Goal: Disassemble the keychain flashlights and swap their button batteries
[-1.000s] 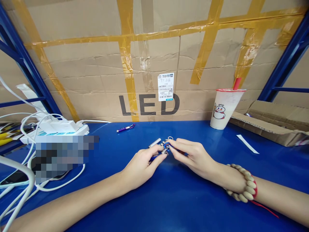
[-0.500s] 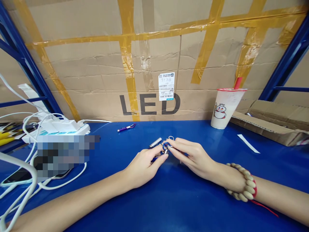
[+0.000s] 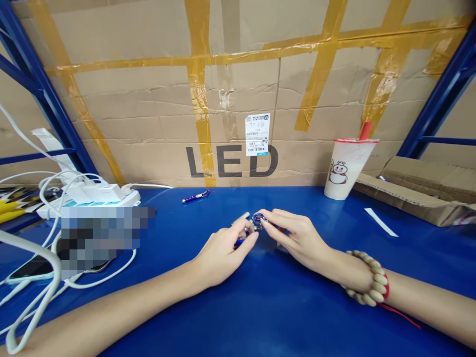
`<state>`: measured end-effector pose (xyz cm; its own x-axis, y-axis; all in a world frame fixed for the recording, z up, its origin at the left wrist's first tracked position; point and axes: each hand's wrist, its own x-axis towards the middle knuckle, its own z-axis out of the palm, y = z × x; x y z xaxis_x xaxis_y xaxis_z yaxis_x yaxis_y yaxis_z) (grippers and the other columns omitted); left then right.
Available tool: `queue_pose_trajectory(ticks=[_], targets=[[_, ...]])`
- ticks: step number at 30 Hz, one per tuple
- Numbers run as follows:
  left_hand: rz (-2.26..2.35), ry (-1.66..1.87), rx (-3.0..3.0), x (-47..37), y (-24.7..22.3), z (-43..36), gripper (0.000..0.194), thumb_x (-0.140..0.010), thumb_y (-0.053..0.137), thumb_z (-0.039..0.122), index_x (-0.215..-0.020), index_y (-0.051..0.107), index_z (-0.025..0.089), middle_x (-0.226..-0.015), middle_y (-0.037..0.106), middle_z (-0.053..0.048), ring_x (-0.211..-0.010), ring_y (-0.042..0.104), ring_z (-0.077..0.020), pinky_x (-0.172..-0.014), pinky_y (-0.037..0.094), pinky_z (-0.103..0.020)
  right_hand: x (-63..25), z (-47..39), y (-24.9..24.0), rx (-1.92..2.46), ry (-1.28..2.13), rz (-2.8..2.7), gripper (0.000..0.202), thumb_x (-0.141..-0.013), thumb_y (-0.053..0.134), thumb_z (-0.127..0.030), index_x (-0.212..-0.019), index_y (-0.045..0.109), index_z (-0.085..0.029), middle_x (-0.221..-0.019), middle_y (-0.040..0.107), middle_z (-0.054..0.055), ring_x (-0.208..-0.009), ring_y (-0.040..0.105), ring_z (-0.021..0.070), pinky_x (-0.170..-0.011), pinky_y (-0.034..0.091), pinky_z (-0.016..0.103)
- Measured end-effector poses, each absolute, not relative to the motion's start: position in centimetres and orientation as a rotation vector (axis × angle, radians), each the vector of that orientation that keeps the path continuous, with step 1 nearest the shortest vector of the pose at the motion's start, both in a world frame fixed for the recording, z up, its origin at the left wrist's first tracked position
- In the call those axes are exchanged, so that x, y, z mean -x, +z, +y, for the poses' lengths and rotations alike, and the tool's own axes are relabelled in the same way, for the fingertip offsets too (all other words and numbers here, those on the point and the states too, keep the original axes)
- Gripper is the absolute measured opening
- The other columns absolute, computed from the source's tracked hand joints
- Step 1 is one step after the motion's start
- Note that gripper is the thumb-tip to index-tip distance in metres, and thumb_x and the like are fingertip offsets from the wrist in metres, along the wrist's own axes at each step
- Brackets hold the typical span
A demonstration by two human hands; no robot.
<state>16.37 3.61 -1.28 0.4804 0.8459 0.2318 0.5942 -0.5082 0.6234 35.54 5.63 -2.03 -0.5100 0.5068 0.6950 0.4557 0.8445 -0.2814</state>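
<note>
Over the middle of the blue table, my two hands meet at a blue carabiner (image 3: 257, 218) with small metal links. My right hand (image 3: 299, 235) pinches the carabiner between thumb and fingers; it wears a pale bead bracelet. Curled beside it, my left hand (image 3: 225, 253) grips the metal links with a blue piece (image 3: 239, 242) showing inside the palm. A silver tube (image 3: 241, 218) sticks out behind the left fingers. How these parts join is hidden by the fingers. A small purple penlight (image 3: 196, 197) with a clasp lies farther back.
On the left are a white power strip (image 3: 126, 199), looping white cables (image 3: 55, 267) and a phone (image 3: 31, 270). A drink cup (image 3: 347, 171), a white strip (image 3: 381, 222) and an open cardboard tray (image 3: 405, 198) stand or lie right. A large taped carton (image 3: 148, 124) backs the table.
The left thumb has lifted slightly off the metal links and the fingers have shifted around them. The carabiner has turned a little and moved slightly up in the right fingers.
</note>
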Motion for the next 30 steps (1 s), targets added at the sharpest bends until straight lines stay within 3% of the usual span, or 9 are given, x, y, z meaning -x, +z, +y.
queue_pose_trajectory(ticks=[7,13,17,21,26,30], targets=[[1.336,0.76,-2.219,-16.5,-1.3,3.6,0.012,-0.087,0.043,0.032,-0.094,0.05,0.024,-0.085,0.066,0.003,-0.071,0.061,-0.0144,-0.061,0.041,-0.022,-35.8,6.9,-2.7,0.835,0.284,-2.312,0.023,-0.095,0.043,-0.026,-0.092,0.063,-0.016,-0.09,0.065,0.004,-0.078,0.059,0.0144,-0.072,0.045,0.025],[1.314,0.693,-2.333,-16.5,-1.1,3.5,0.025,-0.087,0.042,0.028,-0.108,0.056,0.028,-0.096,0.068,0.001,-0.075,0.063,-0.0152,-0.061,0.043,-0.022,-35.9,6.7,-2.6,0.812,0.348,-2.266,0.025,-0.095,0.042,-0.031,-0.103,0.062,-0.018,-0.097,0.065,0.004,-0.087,0.06,0.0156,-0.078,0.046,0.026],[1.281,0.696,-2.379,-16.6,-1.1,3.5,0.028,-0.088,0.041,0.027,-0.111,0.057,0.028,-0.096,0.069,0.001,-0.075,0.062,-0.0151,-0.058,0.041,-0.021,-35.6,6.3,-2.2,0.837,0.341,-2.216,0.027,-0.095,0.041,-0.029,-0.093,0.064,-0.016,-0.086,0.065,0.004,-0.075,0.06,0.0134,-0.068,0.046,0.023],[1.307,0.751,-2.334,-16.6,-1.0,3.5,0.024,-0.088,0.041,0.028,-0.107,0.054,0.024,-0.08,0.067,0.002,-0.064,0.058,-0.0135,-0.055,0.038,-0.021,-35.5,6.2,-2.1,0.875,0.384,-2.197,0.027,-0.095,0.042,-0.03,-0.099,0.064,-0.016,-0.08,0.063,0.002,-0.061,0.055,0.0105,-0.055,0.044,0.021],[1.312,0.724,-2.32,-16.6,-0.9,3.2,0.037,-0.087,0.041,0.027,-0.124,0.044,0.026,-0.077,0.065,0.003,-0.065,0.058,-0.0135,-0.057,0.038,-0.021,-35.6,6.3,-2.5,0.865,0.444,-2.137,0.028,-0.095,0.042,-0.034,-0.1,0.063,-0.016,-0.078,0.061,0.001,-0.052,0.051,0.0077,-0.052,0.043,0.02],[1.352,0.676,-2.374,-16.6,-0.9,3.3,0.041,-0.086,0.041,0.026,-0.127,0.045,0.026,-0.071,0.062,0.003,-0.062,0.056,-0.0135,-0.058,0.039,-0.021,-35.6,6.3,-2.6,0.857,0.457,-2.123,0.029,-0.094,0.043,-0.035,-0.098,0.064,-0.016,-0.08,0.062,0.002,-0.051,0.05,0.007,-0.049,0.043,0.019]])
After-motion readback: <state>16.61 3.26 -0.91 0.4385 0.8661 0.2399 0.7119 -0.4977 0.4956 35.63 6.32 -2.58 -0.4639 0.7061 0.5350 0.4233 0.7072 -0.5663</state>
